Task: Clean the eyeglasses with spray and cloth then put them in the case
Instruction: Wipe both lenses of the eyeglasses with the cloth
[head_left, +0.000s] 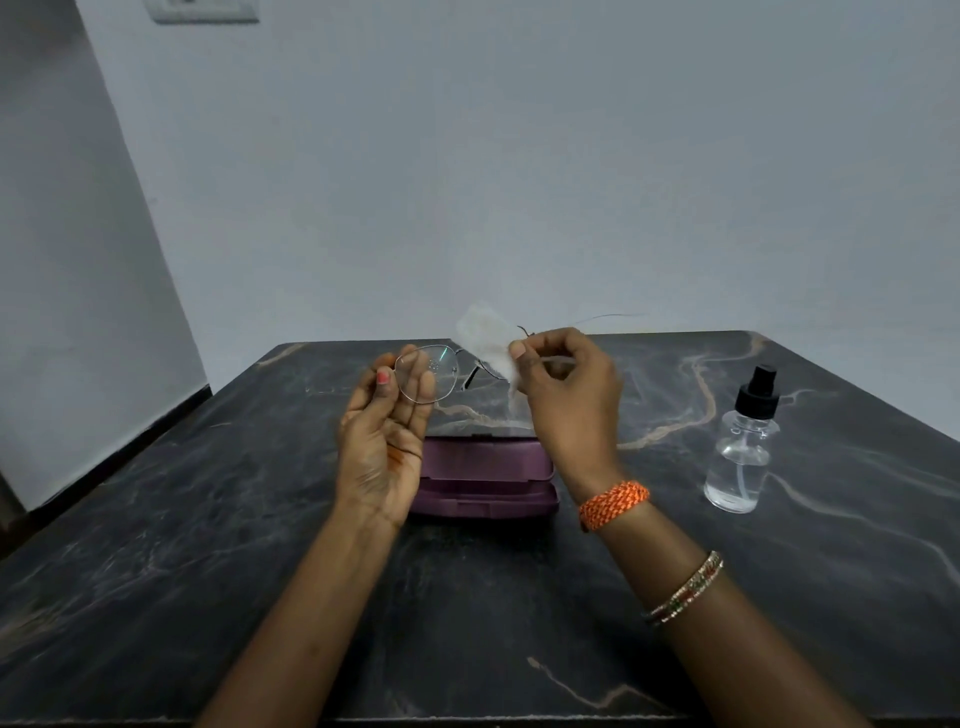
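Note:
Thin wire-framed eyeglasses (441, 371) are held up above the table between both hands. My left hand (387, 431) is palm up and holds the left lens rim between thumb and fingers. My right hand (563, 395) pinches a small white cloth (488, 338) over the right lens, which the cloth hides. One temple arm sticks out to the right past my right hand. A closed purple glasses case (485, 478) lies on the table below the hands. A clear spray bottle (743, 447) with a black pump top stands upright at the right.
The dark marbled table (208, 545) ends at a pale wall behind and drops off along its left edge. An orange braided band and bangles sit on my right wrist.

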